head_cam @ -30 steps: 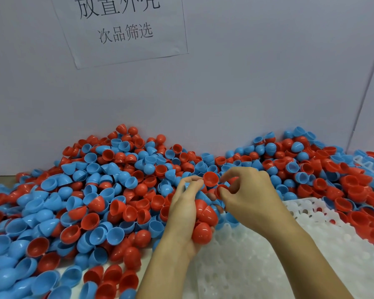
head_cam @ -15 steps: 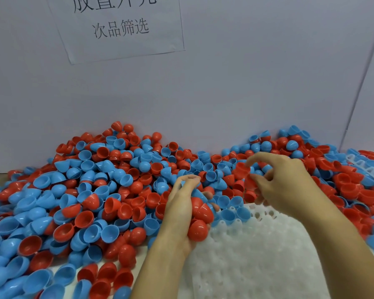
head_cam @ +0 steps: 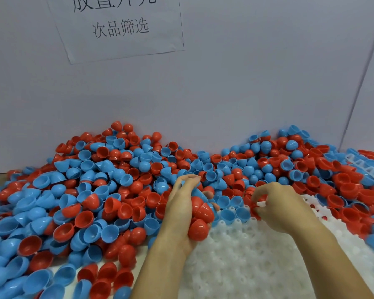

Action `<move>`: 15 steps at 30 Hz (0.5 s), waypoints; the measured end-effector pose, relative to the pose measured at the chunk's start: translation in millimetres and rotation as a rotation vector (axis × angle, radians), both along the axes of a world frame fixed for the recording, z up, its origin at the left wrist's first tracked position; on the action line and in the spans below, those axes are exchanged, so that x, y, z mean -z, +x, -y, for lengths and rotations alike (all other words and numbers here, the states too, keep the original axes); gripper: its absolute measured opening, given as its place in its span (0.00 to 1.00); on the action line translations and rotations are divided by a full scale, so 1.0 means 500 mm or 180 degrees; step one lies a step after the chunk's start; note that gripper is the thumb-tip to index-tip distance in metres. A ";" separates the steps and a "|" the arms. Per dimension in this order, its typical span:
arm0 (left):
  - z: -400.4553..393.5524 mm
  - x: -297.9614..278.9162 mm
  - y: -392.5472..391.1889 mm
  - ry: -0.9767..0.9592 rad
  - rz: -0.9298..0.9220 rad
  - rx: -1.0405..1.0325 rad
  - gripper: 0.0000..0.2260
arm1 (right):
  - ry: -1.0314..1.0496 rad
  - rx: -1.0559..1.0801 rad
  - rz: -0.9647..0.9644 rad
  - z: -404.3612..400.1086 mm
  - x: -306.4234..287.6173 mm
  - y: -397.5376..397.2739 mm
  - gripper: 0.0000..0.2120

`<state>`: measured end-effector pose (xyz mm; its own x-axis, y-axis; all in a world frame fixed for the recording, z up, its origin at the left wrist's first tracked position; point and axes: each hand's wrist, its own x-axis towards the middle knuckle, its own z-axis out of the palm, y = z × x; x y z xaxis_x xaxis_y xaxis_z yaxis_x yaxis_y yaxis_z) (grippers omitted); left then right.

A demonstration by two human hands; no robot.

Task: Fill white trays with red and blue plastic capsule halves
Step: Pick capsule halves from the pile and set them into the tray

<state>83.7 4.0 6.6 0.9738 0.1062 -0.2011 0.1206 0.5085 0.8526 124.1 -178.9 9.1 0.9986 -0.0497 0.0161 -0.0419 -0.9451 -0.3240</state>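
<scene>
A white tray (head_cam: pixel 257 262) with rows of round pockets lies in front of me, right of centre. A few blue halves (head_cam: pixel 227 214) sit in pockets along its far edge. My left hand (head_cam: pixel 179 214) grips a stack of red capsule halves (head_cam: pixel 200 221) with some blue ones above them, held over the tray's left edge. My right hand (head_cam: pixel 283 206) hovers over the tray's far edge with fingers curled, pinching a red half (head_cam: pixel 256 210) that is partly hidden by the fingers.
A deep heap of loose red and blue halves (head_cam: pixel 117 180) covers the table from the left round to the far right, up against a grey wall (head_cam: pixel 246 83) carrying a paper sign (head_cam: pixel 121 26). Another white tray (head_cam: pixel 363 167) pokes out of the heap at far right.
My right hand has come back from the heap at the right, down to the tray's far edge, carrying a red half. My left hand has stayed with its stack.
</scene>
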 end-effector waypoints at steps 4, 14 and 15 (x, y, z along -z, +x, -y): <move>0.002 -0.003 -0.002 -0.0047 -0.0070 -0.0003 0.13 | -0.0135 0.0070 -0.0067 -0.008 0.009 0.007 0.14; 0.003 -0.005 -0.003 -0.0168 -0.0155 0.0014 0.14 | -0.0017 -0.0093 0.0004 0.004 -0.002 0.010 0.12; 0.003 -0.005 -0.003 -0.0163 -0.0159 0.0008 0.14 | 0.0018 -0.0089 0.0059 0.004 -0.002 0.010 0.11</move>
